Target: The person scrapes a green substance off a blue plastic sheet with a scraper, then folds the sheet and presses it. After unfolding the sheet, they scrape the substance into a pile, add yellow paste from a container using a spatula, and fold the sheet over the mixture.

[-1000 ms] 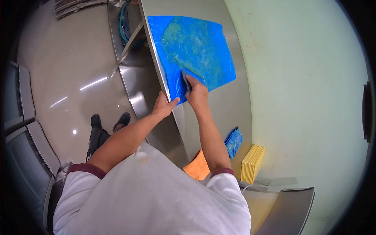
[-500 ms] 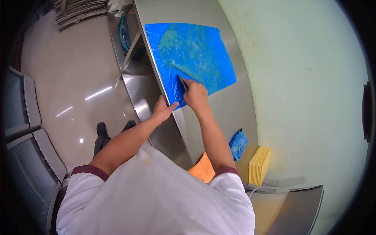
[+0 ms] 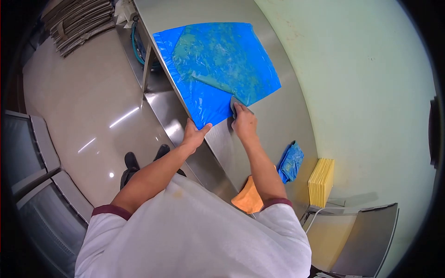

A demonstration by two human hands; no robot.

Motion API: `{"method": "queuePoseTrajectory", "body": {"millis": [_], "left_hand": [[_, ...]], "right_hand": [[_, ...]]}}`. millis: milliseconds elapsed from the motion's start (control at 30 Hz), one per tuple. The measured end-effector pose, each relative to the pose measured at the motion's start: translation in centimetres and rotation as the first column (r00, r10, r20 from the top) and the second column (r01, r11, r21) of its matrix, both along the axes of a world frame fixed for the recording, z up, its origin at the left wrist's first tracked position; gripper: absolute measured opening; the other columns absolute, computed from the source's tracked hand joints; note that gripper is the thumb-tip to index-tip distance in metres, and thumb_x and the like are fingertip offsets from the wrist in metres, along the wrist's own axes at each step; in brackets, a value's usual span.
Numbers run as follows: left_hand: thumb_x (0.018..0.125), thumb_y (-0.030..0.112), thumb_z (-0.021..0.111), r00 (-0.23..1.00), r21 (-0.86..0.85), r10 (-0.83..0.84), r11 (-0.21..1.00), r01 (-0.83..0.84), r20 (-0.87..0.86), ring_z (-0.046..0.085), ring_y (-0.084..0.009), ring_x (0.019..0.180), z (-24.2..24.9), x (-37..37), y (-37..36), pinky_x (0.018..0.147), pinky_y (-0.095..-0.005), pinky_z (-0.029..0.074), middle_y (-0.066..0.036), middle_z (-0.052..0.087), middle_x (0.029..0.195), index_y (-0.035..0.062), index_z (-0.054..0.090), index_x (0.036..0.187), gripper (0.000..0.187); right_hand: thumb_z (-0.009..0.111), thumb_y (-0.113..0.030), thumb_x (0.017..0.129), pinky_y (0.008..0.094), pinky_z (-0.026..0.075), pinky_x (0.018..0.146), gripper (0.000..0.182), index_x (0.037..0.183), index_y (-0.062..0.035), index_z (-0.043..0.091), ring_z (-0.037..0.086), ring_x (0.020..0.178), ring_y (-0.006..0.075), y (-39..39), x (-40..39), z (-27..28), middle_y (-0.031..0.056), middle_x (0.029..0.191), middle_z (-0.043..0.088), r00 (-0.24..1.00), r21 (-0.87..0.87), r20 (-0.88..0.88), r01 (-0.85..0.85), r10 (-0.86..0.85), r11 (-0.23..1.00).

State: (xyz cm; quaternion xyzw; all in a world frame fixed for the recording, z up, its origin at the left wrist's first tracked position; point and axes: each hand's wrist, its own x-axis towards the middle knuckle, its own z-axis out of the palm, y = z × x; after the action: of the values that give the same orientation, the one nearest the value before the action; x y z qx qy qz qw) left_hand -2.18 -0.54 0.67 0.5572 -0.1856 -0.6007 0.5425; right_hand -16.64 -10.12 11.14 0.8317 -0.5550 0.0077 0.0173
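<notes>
A blue plastic bag point(image 3: 213, 104), greenish and blotchy over its upper part, lies flat on the steel table point(image 3: 287, 111). My left hand point(image 3: 196, 134) pinches the bag's near corner at the table's edge, thumb on top. My right hand point(image 3: 244, 121) is closed round a thin grey scraper point(image 3: 234, 106), whose flat end touches the bag's near edge. Toward me on the table lie an orange cloth point(image 3: 248, 197), partly behind my right arm, and a crumpled blue bag point(image 3: 291, 163).
A stack of yellow folded pieces point(image 3: 321, 182) stands by the wall at the right. Flattened cardboard point(image 3: 79, 23) is piled at the upper left. Below the tabletop is a metal shelf point(image 3: 162, 104) with a teal hose point(image 3: 135, 41).
My right hand has moved with the scraper to the right across the bag, to its near edge. My left hand stays at the bag's corner. The whole view has shifted slightly.
</notes>
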Motion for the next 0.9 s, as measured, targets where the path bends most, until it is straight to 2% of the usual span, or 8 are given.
{"method": "queuePoseTrajectory", "body": {"millis": [267, 333, 400, 533, 633, 733, 800, 900], "left_hand": [[0.083, 0.026, 0.081, 0.992, -0.064, 0.009, 0.998, -0.001, 0.128, 0.059, -0.0288, 0.110, -0.6, 0.2, -0.3, 0.098, -0.0398, 0.047, -0.017, 0.060, 0.119, -0.0031, 0.045, 0.127, 0.064], [0.084, 0.035, 0.080, 0.994, 0.077, -0.108, 0.991, 0.106, 0.023, 0.067, -0.0218, 0.084, 1.4, 1.1, 0.3, 0.072, -0.0388, 0.056, -0.014, 0.067, 0.105, -0.0011, 0.053, 0.124, 0.060], [0.086, 0.060, 0.069, 0.882, 0.218, -0.449, 0.855, 0.470, -0.141, 0.068, -0.0191, 0.081, 1.8, 2.2, 0.5, 0.067, -0.0320, 0.055, -0.009, 0.069, 0.102, 0.0080, 0.062, 0.121, 0.064], [0.080, 0.071, 0.066, 0.726, 0.254, -0.654, 0.681, 0.687, -0.211, 0.071, -0.0257, 0.082, 3.5, 1.6, 1.3, 0.071, -0.0370, 0.059, -0.018, 0.069, 0.098, -0.0013, 0.059, 0.120, 0.083], [0.083, 0.061, 0.071, 0.466, 0.115, -0.885, 0.463, 0.879, -0.001, 0.069, -0.0232, 0.075, 1.9, 3.0, 1.8, 0.069, -0.0377, 0.059, -0.014, 0.070, 0.088, 0.0024, 0.062, 0.114, 0.067], [0.089, 0.035, 0.073, 0.666, -0.066, -0.540, 0.749, 0.659, 0.514, 0.071, -0.0243, 0.086, 2.6, 7.5, 2.1, 0.070, -0.0346, 0.058, -0.015, 0.070, 0.108, -0.0003, 0.064, 0.113, 0.044], [0.086, 0.018, 0.071, 0.549, 0.019, -0.304, 0.886, 0.463, 0.779, 0.068, -0.0271, 0.102, 7.5, 10.8, 1.7, 0.084, -0.0390, 0.056, -0.013, 0.067, 0.119, 0.0039, 0.062, 0.123, 0.040], [0.091, 0.022, 0.065, 0.264, -0.363, 0.252, 0.719, 0.593, 0.931, 0.054, -0.0285, 0.127, 8.0, 11.3, 0.2, 0.108, -0.0477, 0.042, -0.014, 0.056, 0.137, 0.0073, 0.054, 0.136, 0.049]], "right_hand": [[0.057, 0.007, 0.074, 0.0432, 0.054, 0.091, 0.056, 0.127, -0.0080, 0.064, 0.065, 0.107, 0.0381, -2.4, -10.3, -1.0, 0.0137, 0.129, 0.064, 0.989, -0.156, 0.116, -0.073, 0.092, 0.985], [0.060, 0.005, 0.079, 0.0409, 0.053, 0.092, 0.048, 0.126, -0.0057, 0.064, 0.065, 0.110, 0.0362, -2.1, -12.7, 0.6, 0.0176, 0.126, 0.065, 0.976, -0.073, 0.203, 0.098, -0.082, 0.993], [0.062, 0.000, 0.087, 0.0377, 0.054, 0.089, 0.038, 0.125, -0.0010, 0.063, 0.068, 0.105, 0.0311, -2.4, -13.1, 1.9, 0.0189, 0.118, 0.068, 0.885, -0.073, 0.441, 0.199, -0.147, 0.977], [0.061, -0.015, 0.098, 0.0328, 0.053, 0.086, 0.033, 0.123, 0.0062, 0.061, 0.068, 0.097, 0.0223, -1.6, -5.4, 6.0, 0.0133, 0.110, 0.070, 0.238, 0.217, 0.933, 0.223, -0.269, 0.950], [0.063, -0.024, 0.098, 0.0342, 0.052, 0.089, 0.041, 0.125, 0.0059, 0.058, 0.066, 0.101, 0.0215, -1.2, -1.1, 4.7, 0.0105, 0.115, 0.067, -0.134, 0.403, 0.891, -0.210, -0.434, 0.891], [0.060, -0.030, 0.099, 0.0340, 0.051, 0.089, 0.040, 0.122, 0.0033, 0.060, 0.065, 0.103, 0.0206, -1.4, 3.2, -1.4, 0.0127, 0.116, 0.066, -0.353, 0.388, 0.796, -0.325, -0.491, 0.863], [0.061, -0.029, 0.099, 0.0334, 0.051, 0.088, 0.037, 0.118, 0.0035, 0.061, 0.065, 0.101, 0.0200, -2.0, 3.3, -4.0, 0.0108, 0.112, 0.067, -0.336, 0.376, 0.828, -0.260, -0.449, 0.889], [0.062, -0.029, 0.099, 0.0335, 0.050, 0.088, 0.037, 0.116, 0.0040, 0.062, 0.064, 0.102, 0.0196, -3.2, 2.0, -5.8, 0.0099, 0.112, 0.066, -0.283, 0.339, 0.882, -0.173, -0.377, 0.925]]}}
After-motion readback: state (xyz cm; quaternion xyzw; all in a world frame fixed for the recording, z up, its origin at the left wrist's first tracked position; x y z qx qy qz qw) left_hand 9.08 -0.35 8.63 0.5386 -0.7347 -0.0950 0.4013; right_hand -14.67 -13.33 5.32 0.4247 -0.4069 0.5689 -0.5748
